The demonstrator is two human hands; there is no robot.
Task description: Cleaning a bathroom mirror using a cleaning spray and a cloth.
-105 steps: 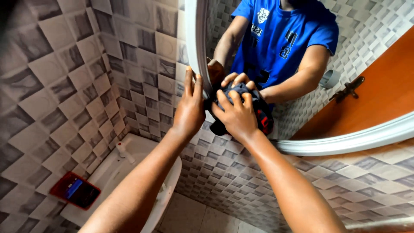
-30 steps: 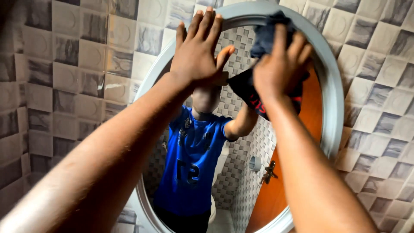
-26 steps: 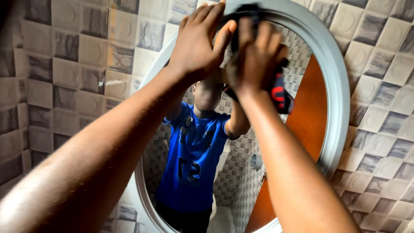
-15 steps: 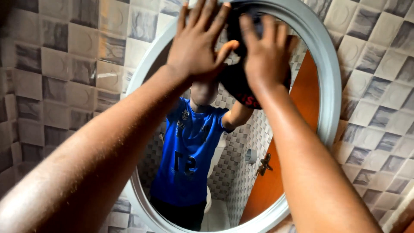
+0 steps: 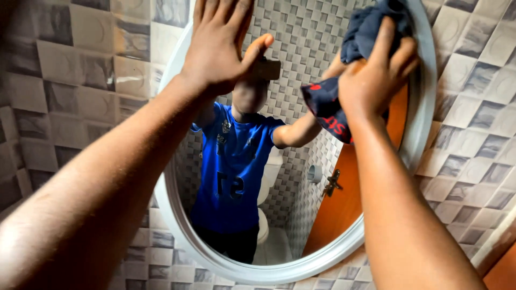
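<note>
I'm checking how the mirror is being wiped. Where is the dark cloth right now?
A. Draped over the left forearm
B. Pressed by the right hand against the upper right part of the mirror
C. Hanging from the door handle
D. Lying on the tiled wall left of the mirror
B: the right hand presses the dark cloth against the mirror near its upper right rim, while the left hand lies flat, holding nothing.

A single head-worn view looks slightly upward along both raised arms, close to a tiled wall [image 5: 80,80]. It faces an oval mirror [image 5: 177,215] squarely, just beyond the left hand [image 5: 217,45] and right hand [image 5: 373,80]; the glass reflects the room behind.
</note>
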